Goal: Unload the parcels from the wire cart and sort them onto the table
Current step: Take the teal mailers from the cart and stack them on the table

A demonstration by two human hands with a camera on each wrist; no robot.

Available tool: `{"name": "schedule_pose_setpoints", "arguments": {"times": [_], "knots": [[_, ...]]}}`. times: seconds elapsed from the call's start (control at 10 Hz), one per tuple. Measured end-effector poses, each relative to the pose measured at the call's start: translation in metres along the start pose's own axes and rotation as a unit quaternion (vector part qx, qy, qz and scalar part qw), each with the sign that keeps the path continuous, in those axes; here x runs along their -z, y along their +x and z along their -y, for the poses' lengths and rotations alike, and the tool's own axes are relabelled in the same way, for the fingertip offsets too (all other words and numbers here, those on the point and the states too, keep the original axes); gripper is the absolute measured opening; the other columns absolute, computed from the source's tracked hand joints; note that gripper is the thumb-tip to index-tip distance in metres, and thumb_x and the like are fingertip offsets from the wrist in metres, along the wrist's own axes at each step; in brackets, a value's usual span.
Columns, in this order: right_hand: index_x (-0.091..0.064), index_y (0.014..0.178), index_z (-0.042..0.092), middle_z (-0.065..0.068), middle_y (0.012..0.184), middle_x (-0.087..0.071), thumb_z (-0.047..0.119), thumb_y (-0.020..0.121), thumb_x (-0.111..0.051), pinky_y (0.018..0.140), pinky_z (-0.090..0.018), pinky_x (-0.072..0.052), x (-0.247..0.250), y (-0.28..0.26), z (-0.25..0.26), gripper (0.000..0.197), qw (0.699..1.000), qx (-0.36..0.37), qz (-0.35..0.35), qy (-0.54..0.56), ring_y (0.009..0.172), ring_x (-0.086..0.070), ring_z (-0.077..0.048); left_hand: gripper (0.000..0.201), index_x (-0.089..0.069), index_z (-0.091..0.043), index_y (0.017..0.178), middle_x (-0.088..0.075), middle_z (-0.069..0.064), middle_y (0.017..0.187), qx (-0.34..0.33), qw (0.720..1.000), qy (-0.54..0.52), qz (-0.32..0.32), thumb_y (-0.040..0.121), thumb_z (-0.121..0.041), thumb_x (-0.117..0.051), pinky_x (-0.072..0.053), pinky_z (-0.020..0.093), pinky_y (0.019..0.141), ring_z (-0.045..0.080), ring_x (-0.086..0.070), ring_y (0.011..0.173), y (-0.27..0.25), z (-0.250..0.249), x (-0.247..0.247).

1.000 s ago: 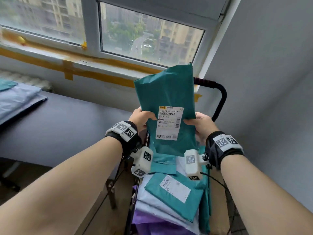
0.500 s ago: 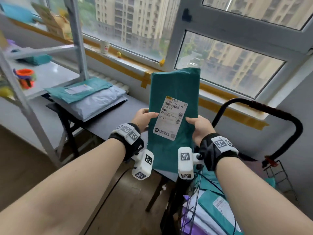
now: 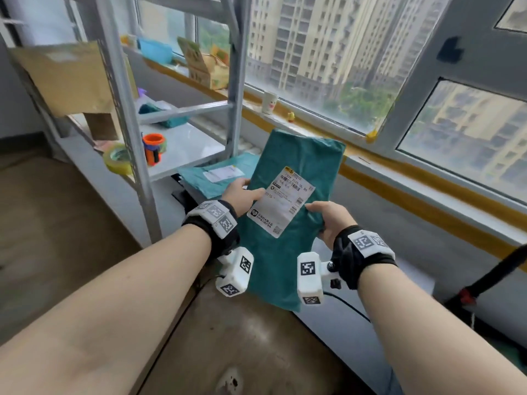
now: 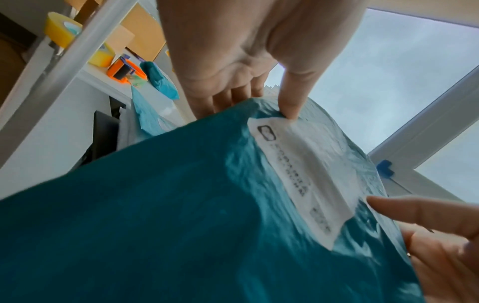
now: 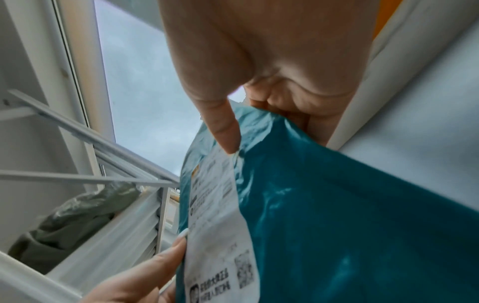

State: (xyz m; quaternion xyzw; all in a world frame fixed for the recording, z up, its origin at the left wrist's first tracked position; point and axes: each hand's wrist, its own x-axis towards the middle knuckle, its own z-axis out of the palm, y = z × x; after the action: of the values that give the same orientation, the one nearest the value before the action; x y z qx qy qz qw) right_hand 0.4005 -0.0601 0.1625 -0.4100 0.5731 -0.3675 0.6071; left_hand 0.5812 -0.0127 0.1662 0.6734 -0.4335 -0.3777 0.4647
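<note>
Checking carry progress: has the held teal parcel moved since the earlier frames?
Yes. The teal parcel, in left hand and right hand, moved left, away from the cart handle.

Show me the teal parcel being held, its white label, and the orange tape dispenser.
teal parcel (image 3: 271,269): head view, lower body.
white label (image 3: 281,202): head view, label's middle.
orange tape dispenser (image 3: 153,146): head view, its orange body.

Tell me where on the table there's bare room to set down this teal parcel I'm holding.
Bare grey table shows right of the held teal parcel, along the wall beneath the windowsill. The far left end beside the metal shelf is crowded by a stack topped with another teal mailer.
</note>
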Motion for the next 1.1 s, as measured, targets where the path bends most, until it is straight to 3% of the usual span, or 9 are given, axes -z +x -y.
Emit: {"name": "schedule_pose_setpoints", "arguments": {"times": [0.1, 0.2, 0.3, 0.5, 0.6, 0.7, 0.8, 0.9, 1.1], "knots": [[-0.060, 0.109, 0.009, -0.011, 0.102, -0.068, 0.009, 0.088, -0.060, 0.056, -0.029, -0.051, -0.031, 0.045, 0.015, 0.021, 1.000, -0.006, 0.009, -0.026, 0.071, -0.064, -0.020, 0.037, -0.054, -0.007, 0.126, -0.061, 0.010, 0.124, -0.001, 0.999, 0.033, -0.016, 0.092, -0.020, -0.058, -0.047, 0.029, 0.090, 0.023, -0.059, 0.101, 0.051, 0.001, 0.016], [-0.059, 0.107, 0.010, -0.011, 0.099, -0.066, 0.011, 0.089, -0.061, 0.057, -0.031, -0.051, -0.054, 0.091, 0.034, 0.018, 0.999, -0.021, -0.001, -0.027, 0.070, -0.062, -0.020, 0.041, -0.051, -0.007, 0.129, -0.060, 0.006, 0.122, -0.001, 0.999, 0.054, -0.009, 0.091, -0.020, -0.060, -0.046, 0.028, 0.087, 0.026, -0.060, 0.106, 0.106, -0.005, 0.029], [-0.058, 0.112, 0.009, -0.009, 0.092, -0.066, 0.012, 0.090, -0.060, 0.059, -0.032, -0.052, -0.073, 0.132, 0.054, 0.023, 0.999, -0.034, -0.004, -0.024, 0.068, -0.060, -0.021, 0.044, -0.049, -0.007, 0.130, -0.060, 0.009, 0.124, 0.003, 0.998, 0.062, -0.003, 0.090, -0.021, -0.062, -0.047, 0.034, 0.095, 0.028, -0.060, 0.110, 0.159, -0.016, 0.038], [-0.055, 0.116, 0.004, -0.016, 0.124, -0.056, 0.009, 0.094, -0.054, 0.068, -0.039, -0.052, -0.097, 0.191, 0.067, 0.022, 0.997, -0.057, -0.046, -0.014, 0.097, -0.057, -0.029, 0.042, -0.053, -0.009, 0.128, -0.061, 0.010, 0.123, 0.003, 0.996, 0.083, 0.028, 0.090, -0.025, -0.062, -0.047, 0.038, 0.097, 0.027, -0.059, 0.110, 0.244, -0.005, 0.045], [-0.053, 0.080, 0.015, -0.024, 0.132, -0.053, 0.009, 0.096, -0.048, 0.098, -0.049, -0.047, -0.090, 0.221, 0.062, 0.018, 0.995, -0.034, -0.060, -0.078, 0.103, -0.056, -0.029, 0.035, -0.051, -0.006, 0.126, -0.062, 0.013, 0.106, 0.031, 0.996, 0.059, 0.067, 0.093, -0.017, -0.056, -0.052, 0.031, 0.067, 0.022, -0.062, 0.084, 0.279, 0.003, 0.046], [-0.040, 0.066, 0.024, -0.028, 0.136, -0.048, 0.007, 0.096, -0.044, 0.106, -0.046, -0.039, -0.081, 0.234, 0.056, 0.035, 0.988, -0.052, -0.108, -0.095, 0.109, -0.053, -0.030, 0.027, -0.052, -0.005, 0.121, -0.060, 0.011, 0.096, 0.035, 0.993, 0.060, 0.097, 0.094, -0.012, -0.053, -0.041, 0.019, 0.050, 0.009, -0.053, 0.064, 0.312, 0.009, 0.046], [-0.046, 0.069, 0.022, -0.024, 0.133, -0.052, 0.008, 0.094, -0.047, 0.106, -0.044, -0.041, -0.083, 0.237, 0.046, 0.029, 0.981, -0.074, -0.123, -0.131, 0.096, -0.050, -0.021, 0.027, -0.055, -0.004, 0.119, -0.060, 0.012, 0.096, 0.047, 0.987, 0.078, 0.136, 0.093, -0.010, -0.053, -0.038, 0.022, 0.052, 0.009, -0.053, 0.063, 0.341, 0.019, 0.047], [-0.050, 0.073, 0.019, -0.017, 0.120, -0.056, 0.008, 0.092, -0.050, 0.105, -0.044, -0.043, -0.100, 0.242, 0.037, 0.022, 0.979, -0.106, -0.149, -0.090, 0.093, -0.053, -0.024, 0.025, -0.059, -0.005, 0.116, -0.059, 0.009, 0.093, 0.053, 0.978, 0.111, 0.167, 0.092, -0.007, -0.053, -0.040, 0.015, 0.044, 0.007, -0.051, 0.061, 0.362, 0.031, 0.051], [-0.043, 0.067, 0.023, -0.025, 0.138, -0.047, 0.008, 0.095, -0.046, 0.107, -0.043, -0.039, -0.139, 0.253, 0.010, 0.032, 0.967, -0.153, -0.166, -0.119, 0.108, -0.052, -0.024, 0.022, -0.061, -0.006, 0.110, -0.053, 0.001, 0.071, 0.086, 0.955, 0.136, 0.248, 0.090, -0.003, -0.054, -0.036, 0.010, 0.035, 0.009, -0.050, 0.060, 0.381, 0.058, 0.054]]}}
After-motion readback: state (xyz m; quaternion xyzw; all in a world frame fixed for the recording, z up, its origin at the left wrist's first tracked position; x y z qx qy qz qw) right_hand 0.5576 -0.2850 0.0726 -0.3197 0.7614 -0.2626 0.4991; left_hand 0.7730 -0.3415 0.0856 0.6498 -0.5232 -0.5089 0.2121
